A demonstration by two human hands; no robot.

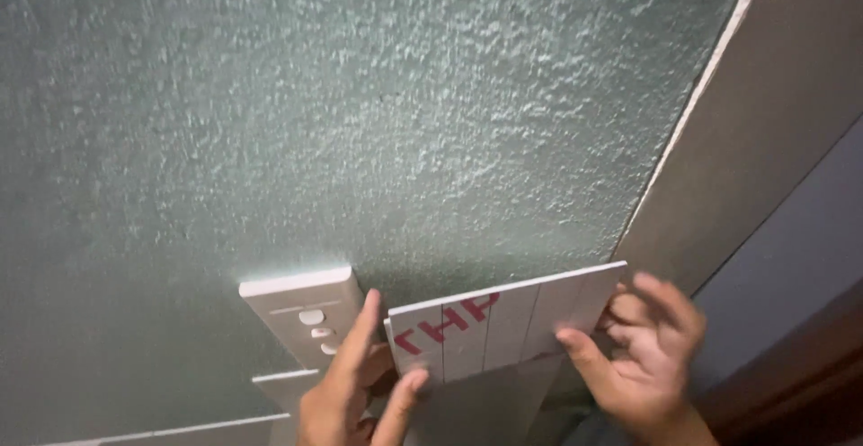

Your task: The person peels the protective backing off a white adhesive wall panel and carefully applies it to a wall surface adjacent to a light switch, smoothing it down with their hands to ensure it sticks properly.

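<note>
Rough-textured, grey-green plastered wall [378,113] fills most of the view. A thin white strip [710,77] runs down its right edge on a slant; past it a flat brown-grey panel [773,113], then a darker blue-grey surface [809,230] and a dark brown edge [791,383] at lower right.

A flat white rectangular board with thin vertical lines and red lettering [503,325] is held against the wall, low and centre-right. Its long top edge tilts upward to the right; its right corner comes just up to the white strip, so little room on that side. Bare wall above it, wide and open.

Left hand [355,383]: fingers spread apart, index finger laid up along the board's left edge, thumb at its lower left corner. Touching, not wrapped round.

Right hand [643,356]: fingers apart and somewhat blurred, thumb pressed on the board's face near the lower right, the other fingers curled at its right end. Board sits between the two hands.

Just left of the board, a white plastic wall switch plate with small round buttons [306,316], fixed to the wall; the left index finger lies alongside it. Below it, narrow white trunking [180,428] runs off leftward along the wall.

No containers in sight.
</note>
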